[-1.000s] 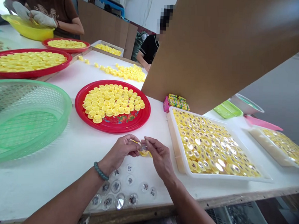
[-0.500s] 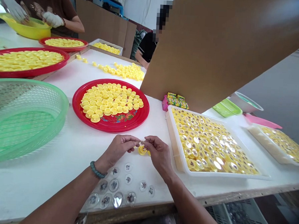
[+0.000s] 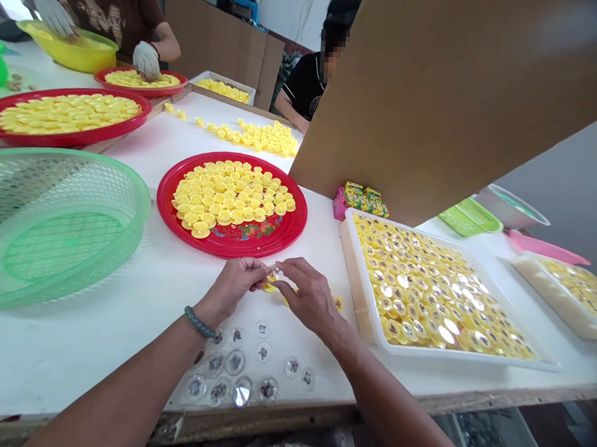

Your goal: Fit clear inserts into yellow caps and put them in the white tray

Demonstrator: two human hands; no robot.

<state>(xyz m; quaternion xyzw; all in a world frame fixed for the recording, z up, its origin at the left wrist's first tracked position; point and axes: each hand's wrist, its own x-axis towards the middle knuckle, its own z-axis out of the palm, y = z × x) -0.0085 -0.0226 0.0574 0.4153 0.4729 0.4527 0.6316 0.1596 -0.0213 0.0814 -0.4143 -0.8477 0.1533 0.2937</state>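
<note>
My left hand pinches the edge of a small clear disc with a printed picture. My right hand has its forefinger and thumb closed about the same disc; the fingers partly hide it. Just beneath the fingertips shows a small round yellow plastic piece, and another yellow piece lies beside my right hand. Several clear round discs with printed pictures are spread on the white table between my forearms. Beyond my hands stands a red tray with many yellow pieces on it.
A white tray of yellow pieces with printed discs stands right. At left is a green mesh basket. A cardboard panel leans behind a pink box of small packets. Across the table, a gloved co-worker's hand touches another red tray.
My hands' pinch has turned; the right forefinger now lies over the disc. The view has shifted slightly. A co-worker's gloved hand has moved from the yellow bowl to a red tray.
</note>
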